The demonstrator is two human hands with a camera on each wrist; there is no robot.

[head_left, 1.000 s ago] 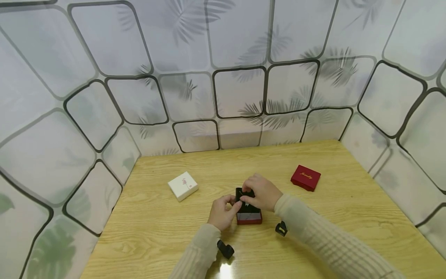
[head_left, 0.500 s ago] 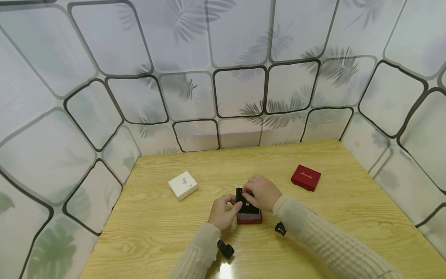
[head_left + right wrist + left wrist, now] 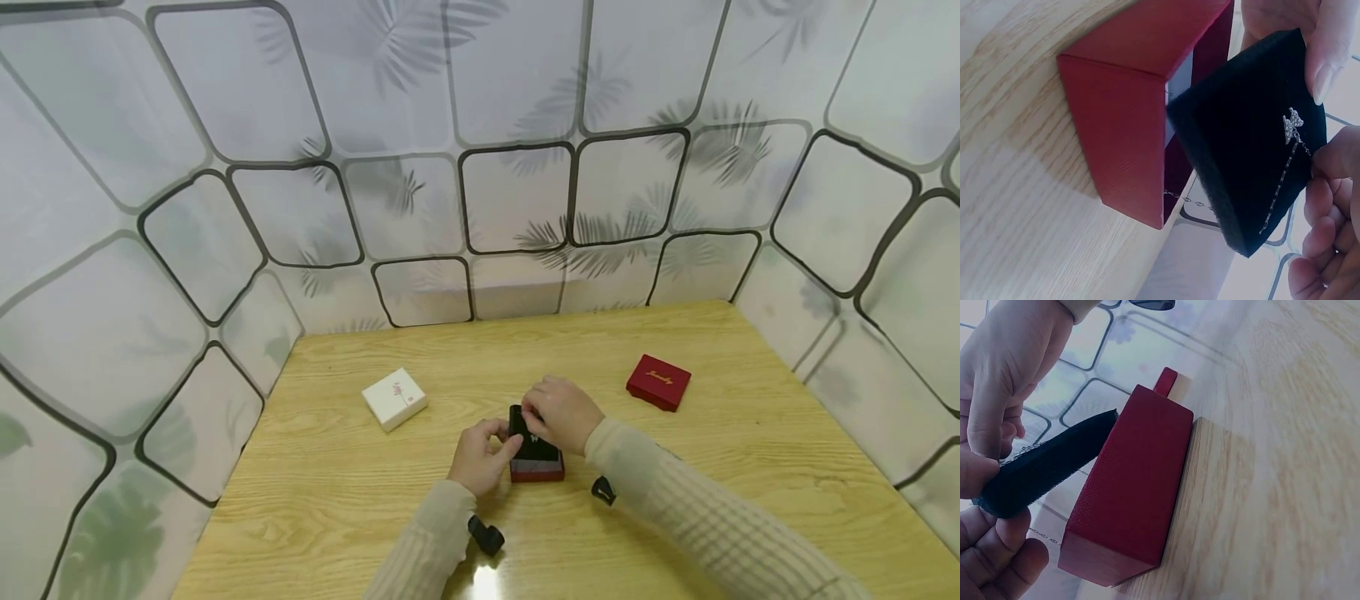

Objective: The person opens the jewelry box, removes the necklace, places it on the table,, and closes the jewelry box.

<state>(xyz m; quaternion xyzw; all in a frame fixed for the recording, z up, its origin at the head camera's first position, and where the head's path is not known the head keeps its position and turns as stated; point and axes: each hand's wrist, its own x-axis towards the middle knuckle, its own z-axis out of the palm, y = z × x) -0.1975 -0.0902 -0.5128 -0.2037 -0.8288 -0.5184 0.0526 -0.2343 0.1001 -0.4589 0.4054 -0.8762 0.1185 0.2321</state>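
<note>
Tilted over an open red jewelry box [image 3: 1116, 131] is a black foam pad [image 3: 1235, 137]. A thin silver necklace [image 3: 1282, 175] with a sparkling butterfly pendant [image 3: 1293, 127] lies across its face. My left hand [image 3: 477, 461] pinches the pad's edge, thumb on the face, as the left wrist view also shows. At the pad's opposite edge, my right hand [image 3: 564, 414] has thumb and curled fingers pinching the necklace chain where it reaches the rim. Some chain hangs behind the pad by the box opening. The box stands on the wooden table [image 3: 337, 500].
A white box [image 3: 394, 400] with a pink flower print stands at the left. To the right lies a red lid [image 3: 658, 382] with gold lettering. Black wrist cameras hang under both sleeves. Patterned cloth walls [image 3: 517, 200] border the table at back and sides.
My right hand has shifted very slightly left at the pad's edge, and the pad and pendant have moved a touch right. My left hand keeps its grip in nearly the same place.
</note>
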